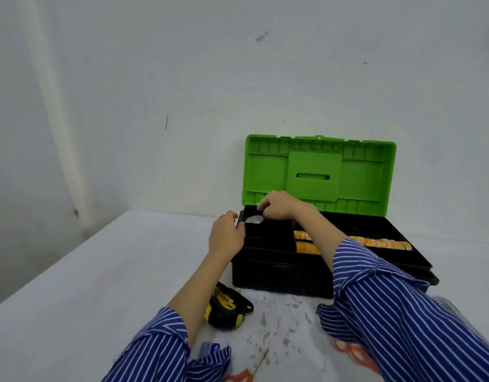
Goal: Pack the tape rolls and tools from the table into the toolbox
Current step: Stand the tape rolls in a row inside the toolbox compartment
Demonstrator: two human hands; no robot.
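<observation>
I see the bench (72,285) carrying the open toolbox (282,277), green lid (317,172) upright against the wall. Yellow tape rolls (381,242) line its tray. My left hand (227,238) grips the box's left edge; my right hand (276,206) pinches a white roll (254,219) over the left compartment. In front lie a tape measure (227,307) and orange scissors (353,352), partly under my sleeves.

The toolbox (279,274) is black, its lid (319,172) bright green. The rolls (381,242) in it are yellow and orange; one roll (253,219) is white. The tape measure (227,308) is black with yellow. The scissors (355,352) have orange handles. The sleeves (403,312) are blue with thin white stripes. The table (86,285) is pale grey with dark specks, the wall (182,78) greyish white.
</observation>
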